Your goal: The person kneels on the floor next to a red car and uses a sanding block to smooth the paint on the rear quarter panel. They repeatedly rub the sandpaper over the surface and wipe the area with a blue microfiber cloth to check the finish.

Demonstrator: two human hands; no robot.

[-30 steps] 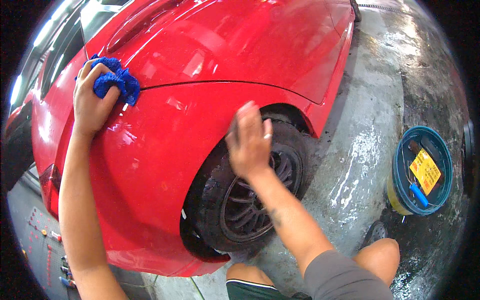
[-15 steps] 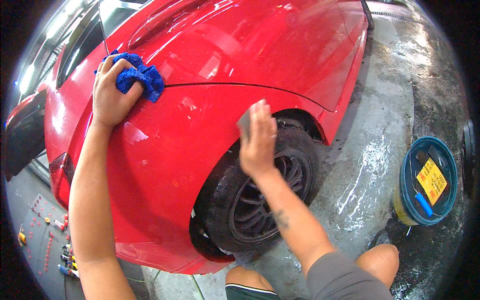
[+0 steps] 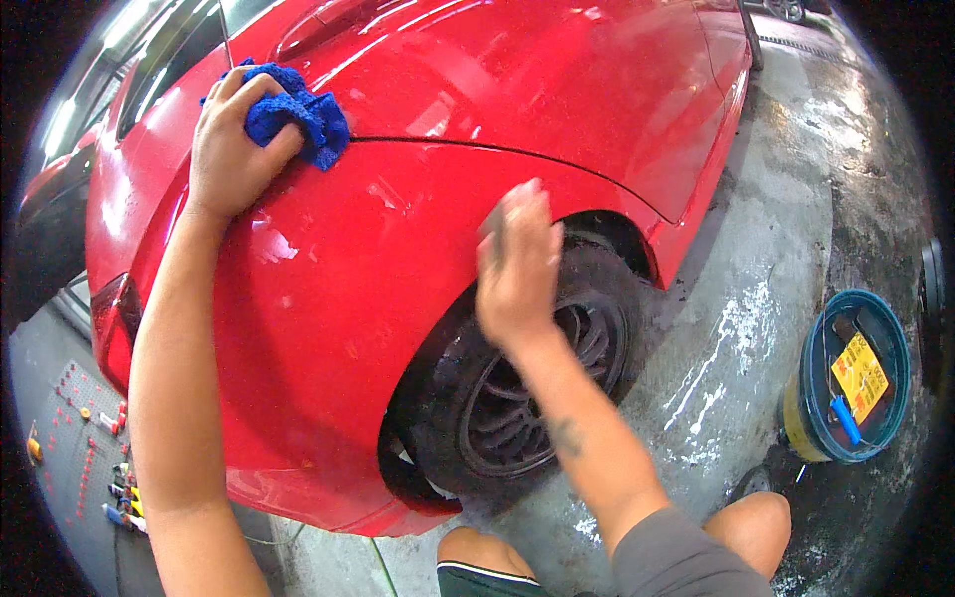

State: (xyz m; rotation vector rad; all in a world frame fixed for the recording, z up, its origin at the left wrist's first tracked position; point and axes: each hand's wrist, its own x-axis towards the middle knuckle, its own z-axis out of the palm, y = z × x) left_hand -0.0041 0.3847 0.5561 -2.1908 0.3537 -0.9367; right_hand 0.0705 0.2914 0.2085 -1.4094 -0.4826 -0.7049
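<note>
A bunched blue cloth [image 3: 318, 114] is gripped by my left hand [image 3: 229, 164] and rests on the red car body near the end of a panel seam. Over the red fender [image 3: 338, 269], at the edge of the wheel arch, my right hand [image 3: 519, 274] has its fingers stretched together and is slightly blurred. A small grey pad [image 3: 494, 224] shows beside those fingers, held flat toward the paint; most of it is hidden by the hand. Below that hand sits the dark wheel [image 3: 487, 423] with its black multi-spoke rim, partly covered by my right forearm.
On the wet concrete floor at right stands a dark blue-green bucket [image 3: 808, 383] holding a yellow packet [image 3: 860, 378] and a blue-handled tool [image 3: 846, 420]. White suds [image 3: 721, 348] streak the floor. Lower left, a grey perforated panel [image 3: 85, 448] carries several small tools. My knees are near the car.
The view has turned slightly, so the car sits a little higher and the bucket lower. Both hands appear slightly higher, still at about the same spots on the car. The cloth remains gripped.
</note>
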